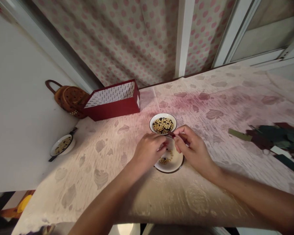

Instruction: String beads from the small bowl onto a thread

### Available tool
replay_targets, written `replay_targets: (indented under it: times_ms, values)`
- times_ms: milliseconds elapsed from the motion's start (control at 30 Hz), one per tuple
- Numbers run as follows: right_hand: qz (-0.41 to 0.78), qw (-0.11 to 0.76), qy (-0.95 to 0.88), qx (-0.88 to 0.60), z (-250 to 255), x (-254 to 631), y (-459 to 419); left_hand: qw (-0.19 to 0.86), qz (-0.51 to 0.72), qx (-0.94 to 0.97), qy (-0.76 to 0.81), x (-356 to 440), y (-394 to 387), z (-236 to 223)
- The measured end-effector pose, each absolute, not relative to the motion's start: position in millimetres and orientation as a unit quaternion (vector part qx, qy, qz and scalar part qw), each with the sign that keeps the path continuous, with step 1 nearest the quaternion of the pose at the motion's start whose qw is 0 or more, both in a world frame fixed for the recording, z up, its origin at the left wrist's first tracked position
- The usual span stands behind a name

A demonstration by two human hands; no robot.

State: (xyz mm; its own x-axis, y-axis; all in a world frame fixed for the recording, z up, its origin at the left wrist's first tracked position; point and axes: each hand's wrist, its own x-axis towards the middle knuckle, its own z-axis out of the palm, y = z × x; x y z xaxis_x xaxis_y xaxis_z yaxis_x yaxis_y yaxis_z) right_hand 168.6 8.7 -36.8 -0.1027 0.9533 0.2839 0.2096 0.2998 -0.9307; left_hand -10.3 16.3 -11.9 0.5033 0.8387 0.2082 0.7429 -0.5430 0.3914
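The right hand (193, 150) was closed in a pinch on a thin dark red strip (173, 135), which lay roughly crosswise, nearer that hand. The left hand (148, 150) curled close beside it, though whether it gripped anything was hidden. Both hung over a shallow white bowl (170, 170) holding a few round beans (165, 160), mid-tabletop (100, 182), with a second bowl (163, 115) just beyond.

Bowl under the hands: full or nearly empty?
Nearly empty: only a small heap of beans lies in the bowl, with bare white showing around it.
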Motion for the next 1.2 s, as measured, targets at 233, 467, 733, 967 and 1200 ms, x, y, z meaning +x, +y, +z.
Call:
replay_targets:
  times_ms: [233, 467, 733, 967, 1200]
  values:
    - [0.374, 0.484, -0.646, -0.457, -37.0, 169.1, 8.7, 0.102, 0.072, 0.879, 0.46, -2.1, 12.6, -10.3]
    - [0.381, 0.488, -0.642, -0.452, -36.7, 168.6, 8.2, 0.086, 0.066, 0.885, 0.453, -0.9, 13.4, -11.6]
    - [0.375, 0.491, -0.648, -0.445, -35.4, 169.2, 7.0, 0.27, 0.28, 0.771, 0.505, -6.1, 9.5, -7.4]
    - [0.365, 0.489, -0.669, -0.424, -35.0, 168.9, 4.3, 0.527, 0.448, 0.568, 0.446, -11.7, 16.3, -11.9]
    - [0.357, 0.47, -0.684, -0.429, -34.8, 168.5, 3.7, 0.563, 0.457, 0.537, 0.43, -11.2, 17.6, -12.6]
